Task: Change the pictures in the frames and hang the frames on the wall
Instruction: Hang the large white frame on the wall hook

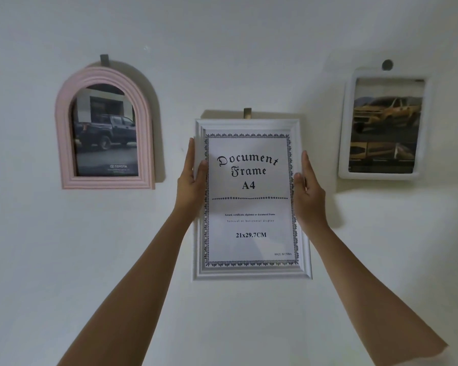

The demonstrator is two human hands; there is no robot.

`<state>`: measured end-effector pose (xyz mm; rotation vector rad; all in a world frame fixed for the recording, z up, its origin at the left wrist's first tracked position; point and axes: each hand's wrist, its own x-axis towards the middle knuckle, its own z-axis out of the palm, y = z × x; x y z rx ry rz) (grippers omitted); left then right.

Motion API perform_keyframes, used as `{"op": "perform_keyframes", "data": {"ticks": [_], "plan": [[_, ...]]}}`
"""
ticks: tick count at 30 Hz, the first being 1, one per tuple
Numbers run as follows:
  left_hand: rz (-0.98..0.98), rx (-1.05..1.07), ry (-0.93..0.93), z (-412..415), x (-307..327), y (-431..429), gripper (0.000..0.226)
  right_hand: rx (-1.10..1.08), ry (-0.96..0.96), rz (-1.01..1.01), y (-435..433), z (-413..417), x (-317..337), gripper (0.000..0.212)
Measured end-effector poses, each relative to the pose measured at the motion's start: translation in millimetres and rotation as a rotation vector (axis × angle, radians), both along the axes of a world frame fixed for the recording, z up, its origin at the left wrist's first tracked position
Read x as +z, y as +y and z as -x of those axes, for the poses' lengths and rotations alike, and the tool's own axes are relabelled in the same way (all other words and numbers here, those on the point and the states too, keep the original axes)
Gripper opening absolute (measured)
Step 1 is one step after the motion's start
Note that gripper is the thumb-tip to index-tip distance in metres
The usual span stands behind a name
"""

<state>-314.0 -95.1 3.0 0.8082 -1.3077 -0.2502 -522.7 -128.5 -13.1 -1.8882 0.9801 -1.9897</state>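
Head view: white document frame (251, 272) lies against the wall, centre, just under its hook (247, 113).
Neighbours: pink arched frame (105, 75) left, rounded white frame (344, 128) right.
Left hand (192, 180): fingers (190, 151) and thumb clamped on the left edge.
Right hand (308, 192): clamped on the right edge.
Insert: stock "Document Frame A4" sheet, so likely unchanged.
Technique: keep both edges level and slide vertically along the wall at the hook.

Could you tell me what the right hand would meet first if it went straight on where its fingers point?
Likely only bare wall: the right hand points up along the right edge of the document frame, clear of the yellow-car frame; depth unclear.
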Motion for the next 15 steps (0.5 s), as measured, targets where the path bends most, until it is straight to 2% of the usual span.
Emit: {"op": "perform_keyframes", "data": {"ticks": [7,15], "plan": [[-0.019,0.05,-0.079,-4,-5,-10,0.054,0.03,0.014,-0.039,-15,2,-6,0.049],[-0.092,0.215,-0.232,-14,-11,-17,0.056,0.129,0.164,-0.121,-13,3,-9,0.062]]}}
